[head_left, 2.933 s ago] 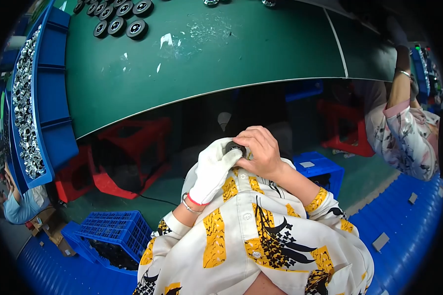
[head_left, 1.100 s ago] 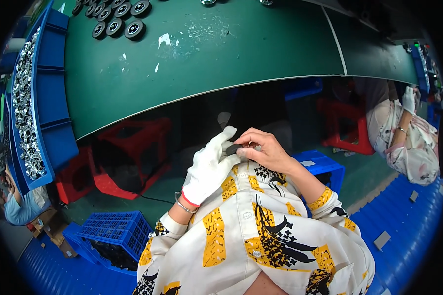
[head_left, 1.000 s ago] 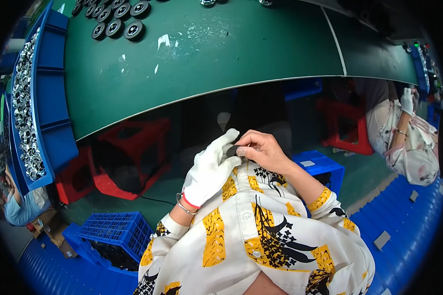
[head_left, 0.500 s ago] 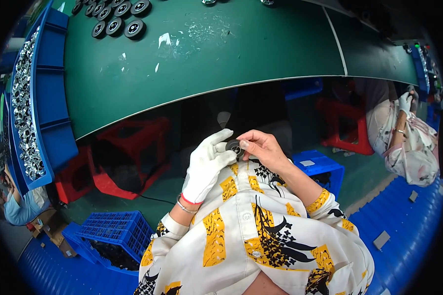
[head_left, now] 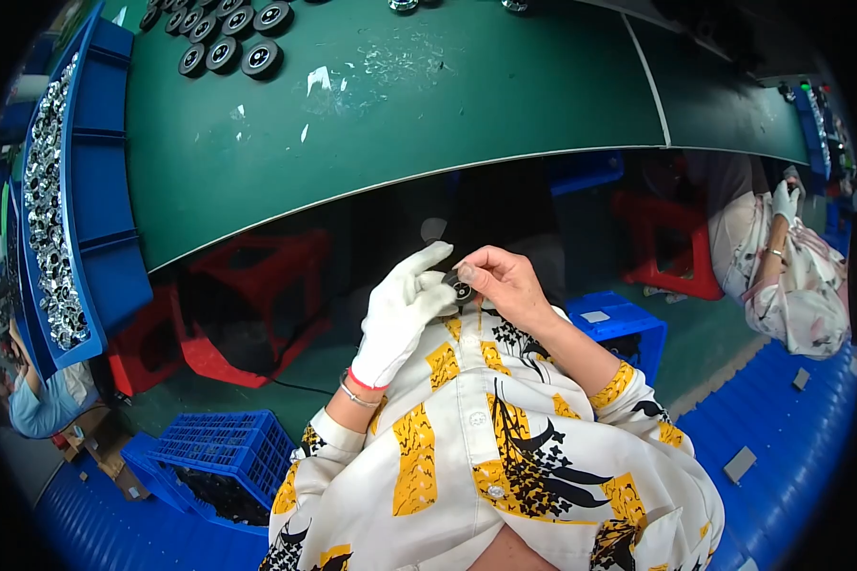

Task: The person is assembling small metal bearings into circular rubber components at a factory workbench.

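Observation:
My left hand [head_left: 405,309], in a white glove, and my bare right hand [head_left: 507,283] meet over my lap, below the edge of the green table [head_left: 428,114]. Between their fingertips sits a small dark round part [head_left: 462,288], mostly hidden by the fingers. Both hands pinch it, held just above my white, yellow and black patterned shirt. Several black wheels [head_left: 243,48] lie on the table's far left.
A long blue bin [head_left: 71,190] of silvery metal parts runs along the left. Under the table stand red stools [head_left: 248,314] and a blue crate [head_left: 619,328]. A blue basket [head_left: 219,457] sits at lower left. Another person's sleeve [head_left: 795,276] is at the right.
The hands stay together over my lap; the gloved fingers have spread and shifted slightly around the small part. The person at the right has moved an arm.

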`<state>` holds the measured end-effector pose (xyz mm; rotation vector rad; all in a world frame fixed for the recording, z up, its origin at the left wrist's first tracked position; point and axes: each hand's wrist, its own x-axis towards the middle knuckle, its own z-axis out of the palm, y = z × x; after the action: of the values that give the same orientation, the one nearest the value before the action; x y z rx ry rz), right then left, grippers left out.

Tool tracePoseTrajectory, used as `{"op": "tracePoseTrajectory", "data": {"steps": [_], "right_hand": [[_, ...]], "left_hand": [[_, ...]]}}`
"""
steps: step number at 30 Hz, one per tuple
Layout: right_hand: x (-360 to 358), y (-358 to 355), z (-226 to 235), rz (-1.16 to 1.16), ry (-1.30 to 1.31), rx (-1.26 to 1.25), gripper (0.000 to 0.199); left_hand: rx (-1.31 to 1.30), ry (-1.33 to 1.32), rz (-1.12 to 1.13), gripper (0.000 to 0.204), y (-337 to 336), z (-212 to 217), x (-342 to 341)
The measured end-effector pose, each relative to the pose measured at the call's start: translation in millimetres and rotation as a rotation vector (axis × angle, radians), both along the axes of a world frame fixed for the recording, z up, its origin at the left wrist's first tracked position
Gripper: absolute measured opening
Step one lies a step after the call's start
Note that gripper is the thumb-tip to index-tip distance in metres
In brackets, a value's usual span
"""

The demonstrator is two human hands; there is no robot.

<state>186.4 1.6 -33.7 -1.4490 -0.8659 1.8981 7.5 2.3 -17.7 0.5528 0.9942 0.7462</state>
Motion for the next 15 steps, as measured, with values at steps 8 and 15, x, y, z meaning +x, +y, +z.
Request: {"op": "tracePoseTrajectory", "data": {"steps": [8, 15], "right_hand": [[2.4, -2.5, 2.2, 0.081, -0.245, 0.777, 0.038], [4.0, -1.8, 3.9, 0.150, -0.336, 0.734, 0.047]], "left_hand": [[-0.142, -0.246, 0.083, 0.047, -3.6, 0.6, 0.4], [-0.075, -0.191, 0.110, 0.053, -3.9, 5.6, 1.8]]}}
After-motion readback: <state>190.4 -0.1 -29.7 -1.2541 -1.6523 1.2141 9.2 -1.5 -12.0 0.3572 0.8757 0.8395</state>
